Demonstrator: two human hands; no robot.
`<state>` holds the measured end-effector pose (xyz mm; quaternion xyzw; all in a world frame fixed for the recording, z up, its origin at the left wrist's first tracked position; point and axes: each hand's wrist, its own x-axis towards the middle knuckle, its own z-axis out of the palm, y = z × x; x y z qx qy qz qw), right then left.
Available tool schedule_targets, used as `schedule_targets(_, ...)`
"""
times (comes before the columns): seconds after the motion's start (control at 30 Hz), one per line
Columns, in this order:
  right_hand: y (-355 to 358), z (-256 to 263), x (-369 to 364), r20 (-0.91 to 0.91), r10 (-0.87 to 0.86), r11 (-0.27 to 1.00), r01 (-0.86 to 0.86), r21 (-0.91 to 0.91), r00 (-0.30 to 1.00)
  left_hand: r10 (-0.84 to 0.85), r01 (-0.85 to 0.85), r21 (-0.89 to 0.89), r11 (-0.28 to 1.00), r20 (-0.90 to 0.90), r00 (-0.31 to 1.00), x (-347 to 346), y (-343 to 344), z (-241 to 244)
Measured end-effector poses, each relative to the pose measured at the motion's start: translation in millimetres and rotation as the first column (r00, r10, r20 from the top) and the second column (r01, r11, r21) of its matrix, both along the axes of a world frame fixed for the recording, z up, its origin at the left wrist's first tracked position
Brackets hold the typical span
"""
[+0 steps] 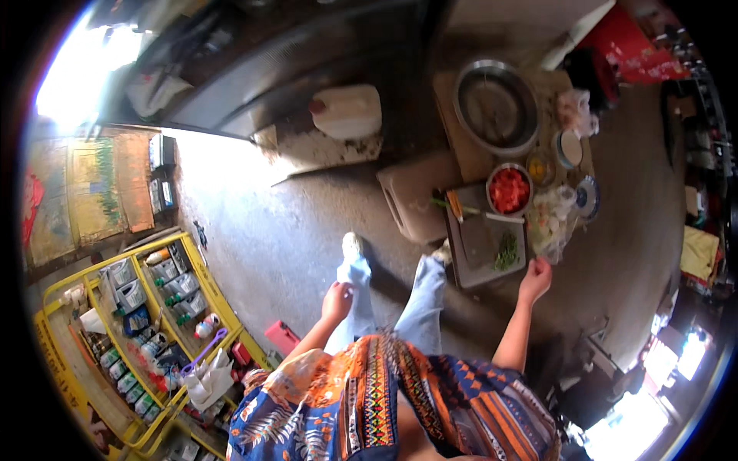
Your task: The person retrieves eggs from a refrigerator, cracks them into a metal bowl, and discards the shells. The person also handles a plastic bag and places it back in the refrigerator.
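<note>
My left hand [338, 301] hangs over my left trouser leg with its fingers curled; whether it holds anything small is unclear. Beside the cutting board's near right corner is my right hand [538, 278], close to a clear plastic bag [554, 233] with pale contents. Chopped green herbs [507, 253] lie on the dark-edged cutting board [475, 271]. A knife with a wooden handle [455, 206] and green stalks rest at its far side. Touching the board's far right corner, a metal bowl holds chopped red pieces, apparently tomato [509, 191]. Beyond it are a bowl of egg yolks [539, 168] and a large metal basin [497, 108].
A plastic stool [418, 199] stands left of the board. A white jug [349, 112] sits on a low slab farther off. At the left is a yellow rack [228, 314] of bottles. A white cup [569, 150] and a blue-rimmed bowl [588, 199] stand right of the bowls.
</note>
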<state>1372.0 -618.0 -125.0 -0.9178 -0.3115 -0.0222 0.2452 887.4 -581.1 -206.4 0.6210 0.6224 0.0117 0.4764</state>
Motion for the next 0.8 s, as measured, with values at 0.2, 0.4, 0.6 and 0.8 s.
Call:
schedule_targets(0.2,-17.4,-24.8,-72.8,-0.203,-0.086,0.989,0.107,0.098,0.975,-0.061,0.073,0.11,0.991,-0.112,0.992,-81.9,91.6,-26.6)
schedule_targets(0.4,24.4,0.2,-84.0,-0.115,-0.206,0.971,0.218,0.094,0.972,-0.062,0.049,0.233,0.971,0.05,0.997,-47.7,212.8,-33.6)
schedule_targets(0.6,28.4,5.5,-66.5,-0.124,-0.288,0.954,0.296,0.055,0.95,-0.291,0.262,0.176,0.949,0.167,0.942,13.5,259.4,-26.0)
schedule_targets(0.8,54.1,-13.0,6.2,-0.089,-0.219,0.976,0.22,0.006,0.972,-0.376,0.336,0.201,0.92,0.211,0.902,93.6,261.9,4.9)
